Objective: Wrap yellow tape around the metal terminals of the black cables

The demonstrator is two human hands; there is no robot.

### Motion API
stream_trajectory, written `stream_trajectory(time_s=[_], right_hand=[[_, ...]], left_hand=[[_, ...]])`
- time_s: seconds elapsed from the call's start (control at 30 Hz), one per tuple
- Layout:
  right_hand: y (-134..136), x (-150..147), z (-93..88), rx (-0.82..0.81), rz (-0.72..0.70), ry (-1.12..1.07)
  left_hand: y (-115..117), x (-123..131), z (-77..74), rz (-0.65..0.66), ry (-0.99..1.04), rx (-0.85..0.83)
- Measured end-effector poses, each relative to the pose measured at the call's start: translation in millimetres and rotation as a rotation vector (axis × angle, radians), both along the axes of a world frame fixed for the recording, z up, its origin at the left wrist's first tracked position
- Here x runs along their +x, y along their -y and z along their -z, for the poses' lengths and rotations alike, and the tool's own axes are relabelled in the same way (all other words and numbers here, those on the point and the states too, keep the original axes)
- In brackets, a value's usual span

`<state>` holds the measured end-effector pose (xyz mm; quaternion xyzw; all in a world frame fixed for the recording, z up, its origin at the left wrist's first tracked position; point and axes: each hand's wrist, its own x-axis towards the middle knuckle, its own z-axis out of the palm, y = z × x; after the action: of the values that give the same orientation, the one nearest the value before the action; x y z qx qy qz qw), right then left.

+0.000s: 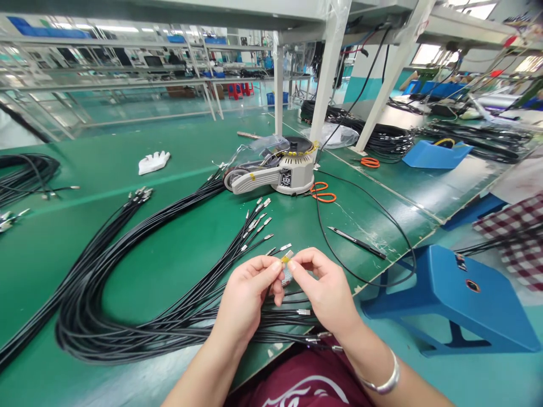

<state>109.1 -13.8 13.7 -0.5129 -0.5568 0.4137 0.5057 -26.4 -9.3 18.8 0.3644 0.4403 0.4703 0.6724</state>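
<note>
My left hand (251,288) pinches a cable's metal connector (290,254) between thumb and fingers, close to the table's near edge. A small piece of yellow tape (285,259) sits on this connector. On the other side, my right hand (324,285) is closed at the same spot, thumb and forefinger pressed on the tape. Fingertips partly hide the connector and tape. Around and under both hands lies a bundle of black cables (165,330) with silver connector ends, looping across the table to the left.
A tape dispenser (292,172) stands beyond my hands, with orange-handled scissors (324,193) beside it. A utility knife (357,243) lies to the right. A white glove (153,163) rests at the back left. A blue stool (475,294) stands beside the table, near a person's checked sleeve (517,237).
</note>
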Motion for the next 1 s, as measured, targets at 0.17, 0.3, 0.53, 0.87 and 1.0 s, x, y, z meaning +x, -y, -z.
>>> stream_trajectory(time_s=[0.17,0.3,0.53,0.87,1.0], right_hand=[[0,3,-2.7,0.026,-0.033,0.010],[-1,8,-8.6,0.082,-0.076,0.029],[-8,16,-4.2,0.060,-0.150,0.088],[-22,35,-4.8,-0.134,-0.308,-0.177],[-20,26,-5.3,-0.134,-0.423,-0.169]], left_hand=[[-1,-2,-4.6,0.077,0.070,-0.047],[-2,-5,-6.6,0.145,0.079,-0.030],[4,-7,-13.5,0.374,0.042,-0.011],[-2,-10,-5.7,0.312,0.141,-0.087],[-1,-6,-6.5,0.288,0.149,-0.106]])
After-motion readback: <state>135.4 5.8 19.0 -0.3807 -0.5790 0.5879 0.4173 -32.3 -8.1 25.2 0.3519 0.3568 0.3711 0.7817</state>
